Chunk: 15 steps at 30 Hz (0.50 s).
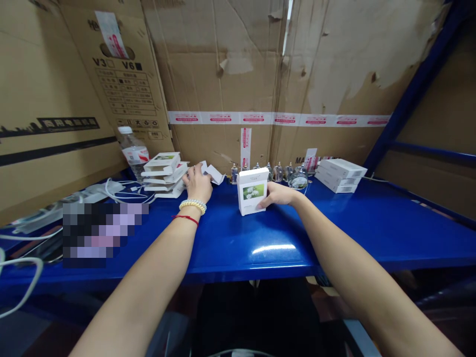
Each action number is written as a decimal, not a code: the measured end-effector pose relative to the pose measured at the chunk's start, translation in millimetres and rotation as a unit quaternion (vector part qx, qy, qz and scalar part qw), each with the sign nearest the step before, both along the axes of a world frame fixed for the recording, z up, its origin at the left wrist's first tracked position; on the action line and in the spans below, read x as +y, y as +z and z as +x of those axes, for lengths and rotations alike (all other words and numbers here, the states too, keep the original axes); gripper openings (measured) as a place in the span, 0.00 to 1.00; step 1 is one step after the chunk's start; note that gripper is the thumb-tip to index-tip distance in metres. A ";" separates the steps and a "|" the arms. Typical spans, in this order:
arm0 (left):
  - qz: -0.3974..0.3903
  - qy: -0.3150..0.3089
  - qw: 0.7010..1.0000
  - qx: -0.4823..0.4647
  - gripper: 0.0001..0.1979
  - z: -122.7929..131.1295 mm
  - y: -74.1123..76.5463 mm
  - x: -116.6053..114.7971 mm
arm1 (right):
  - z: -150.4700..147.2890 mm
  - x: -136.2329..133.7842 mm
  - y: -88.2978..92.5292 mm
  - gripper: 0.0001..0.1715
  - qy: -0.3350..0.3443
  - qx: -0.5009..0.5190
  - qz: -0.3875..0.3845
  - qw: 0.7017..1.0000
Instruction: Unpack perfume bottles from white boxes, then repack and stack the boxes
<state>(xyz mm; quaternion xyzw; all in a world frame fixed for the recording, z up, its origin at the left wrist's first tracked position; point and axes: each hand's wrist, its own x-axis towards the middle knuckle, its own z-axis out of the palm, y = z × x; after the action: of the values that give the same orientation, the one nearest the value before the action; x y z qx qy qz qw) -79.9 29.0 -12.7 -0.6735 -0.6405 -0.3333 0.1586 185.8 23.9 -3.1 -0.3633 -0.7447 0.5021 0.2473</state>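
A small white carton with a flower picture (252, 191) stands upright on the blue shelf (364, 223). My right hand (277, 194) grips its right side, fingers wrapped round the lower edge. My left hand (198, 184), with a bead bracelet and a red string at the wrist, reaches into loose flat white card pieces (212, 173) beside a stack of flat white cartons (164, 174). Its fingers are curled on one of the pieces.
Several small glass bottles (286, 173) line the back against the cardboard wall (260, 74). A stack of closed white boxes (340, 174) lies at the right. A plastic water bottle (134, 151), white cables (119, 191) and a power strip lie at the left.
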 end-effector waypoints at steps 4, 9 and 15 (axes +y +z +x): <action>0.050 -0.018 0.998 -0.016 0.15 -0.3 3.3 0.4 | -0.1 -0.7 -0.1 0.26 0.000 -0.012 0.003 1.000; 0.138 -0.030 0.990 -0.028 0.13 -0.2 6.9 2.5 | 0.7 -0.7 0.4 0.29 0.012 -0.012 -0.006 1.000; 0.315 -0.112 0.942 -0.031 0.07 9.9 17.3 -5.2 | 3.0 4.6 1.1 0.36 -0.057 0.146 0.045 0.987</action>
<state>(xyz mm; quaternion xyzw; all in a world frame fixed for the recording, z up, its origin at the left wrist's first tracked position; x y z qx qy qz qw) -70.0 23.8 4.6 -0.6458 -0.4282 -0.5542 0.3040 188.8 28.6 -2.0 -0.3163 -0.7007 0.5008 0.3977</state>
